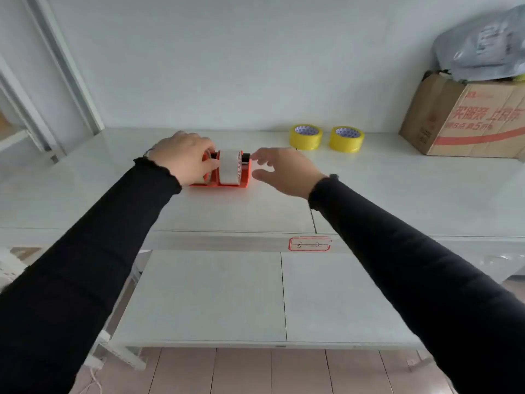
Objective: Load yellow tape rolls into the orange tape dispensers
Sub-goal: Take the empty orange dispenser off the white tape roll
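Orange tape dispensers (220, 177): mid-table, your left hand (184, 160) gripping them, right hand (281, 172) spread, empty. Yellow tape rolls (306, 137), (346, 138): two, back edge, still unloaded.

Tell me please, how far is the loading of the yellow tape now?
Nothing yellow is loaded yet. Both yellow tape rolls lie flat at the back of the table, untouched. The orange dispenser carries a whitish roll. The left hand grips the dispenser's left side; the right hand hovers open beside it. Both yellow rolls remain to load.
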Demonstrator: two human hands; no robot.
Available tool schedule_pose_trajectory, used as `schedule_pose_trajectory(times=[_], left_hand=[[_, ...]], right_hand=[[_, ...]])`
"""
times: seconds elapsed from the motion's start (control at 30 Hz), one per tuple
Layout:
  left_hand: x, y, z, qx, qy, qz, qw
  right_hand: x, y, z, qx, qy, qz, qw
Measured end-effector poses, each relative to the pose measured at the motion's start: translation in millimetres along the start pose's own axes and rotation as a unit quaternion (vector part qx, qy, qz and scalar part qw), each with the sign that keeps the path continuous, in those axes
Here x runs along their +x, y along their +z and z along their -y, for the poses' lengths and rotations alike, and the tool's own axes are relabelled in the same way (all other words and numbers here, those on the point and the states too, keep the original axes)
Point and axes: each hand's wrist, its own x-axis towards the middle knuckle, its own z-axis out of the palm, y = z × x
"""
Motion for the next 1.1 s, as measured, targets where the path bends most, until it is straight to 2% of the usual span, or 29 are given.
schedule_pose_trajectory(times=[0.13,0.23,0.37,0.47,0.53,0.57,0.6,0.63,0.7,0.73,0.77,0.83,1.0,1.1], left_hand=[[22,15,4,0.049,-0.04,0.063,0.996],[31,27,-4,0.029,-0.05,0.07,0.996],[39,41,-8,0.01,-0.028,-0.009,1.0],[37,46,-13,-0.07,-0.021,-0.097,0.993],[34,44,-20,-0.143,-0.024,-0.123,0.982],[32,45,-24,-0.221,-0.038,-0.121,0.967],[31,44,-29,-0.333,-0.057,-0.104,0.935],[31,43,-34,-0.473,-0.077,-0.066,0.875],[30,43,-44,-0.711,-0.111,0.026,0.694],[31,43,-48,-0.774,-0.128,0.073,0.616],[32,45,-53,-0.805,-0.139,0.107,0.566],[35,48,-65,-0.822,-0.148,0.132,0.534],[40,56,-91,-0.825,-0.162,0.103,0.532],[45,59,-95,-0.834,-0.163,0.091,0.519]], right_hand=[[37,20,10,0.09,0.099,-0.006,0.991],[58,41,15,0.224,0.144,0.007,0.964],[65,59,15,0.393,0.199,-0.027,0.898],[59,63,10,0.486,0.224,-0.06,0.843],[51,60,7,0.536,0.218,-0.072,0.812],[46,59,5,0.553,0.205,-0.083,0.803],[40,55,4,0.564,0.187,-0.096,0.799],[35,52,2,0.574,0.169,-0.11,0.794],[23,46,0,0.559,0.137,-0.132,0.807],[17,44,-1,0.533,0.126,-0.139,0.825],[13,44,-3,0.505,0.116,-0.146,0.843],[2,42,-12,0.447,0.107,-0.161,0.873],[-13,12,-78,0.308,0.163,-0.22,0.911],[-21,-12,-145,0.107,0.23,-0.239,0.937]])
